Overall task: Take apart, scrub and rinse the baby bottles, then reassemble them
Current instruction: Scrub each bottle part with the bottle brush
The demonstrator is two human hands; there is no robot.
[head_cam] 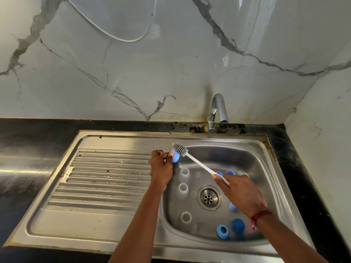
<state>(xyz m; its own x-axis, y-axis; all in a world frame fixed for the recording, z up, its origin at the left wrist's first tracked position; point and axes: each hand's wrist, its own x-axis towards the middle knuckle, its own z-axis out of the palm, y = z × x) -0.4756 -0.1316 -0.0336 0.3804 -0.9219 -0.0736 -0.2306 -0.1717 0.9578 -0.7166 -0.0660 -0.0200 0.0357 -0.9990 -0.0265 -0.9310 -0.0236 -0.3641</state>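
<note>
Blue screw ring [175, 156] under the bottle brush [180, 148] — scrubbing looks midway

Left hand [161, 166] pinches the ring at frame centre; right hand [244, 194] grips the brush's white handle. Clear bottle bodies [183, 174] stand disassembled in the sink [247, 160], loose blue parts [222, 231] lower right — rinsing and reassembly likely remain.

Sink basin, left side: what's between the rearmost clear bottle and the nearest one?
A third clear bottle stands between the rearmost bottle and the nearest bottle, as seen in the head view.
</note>
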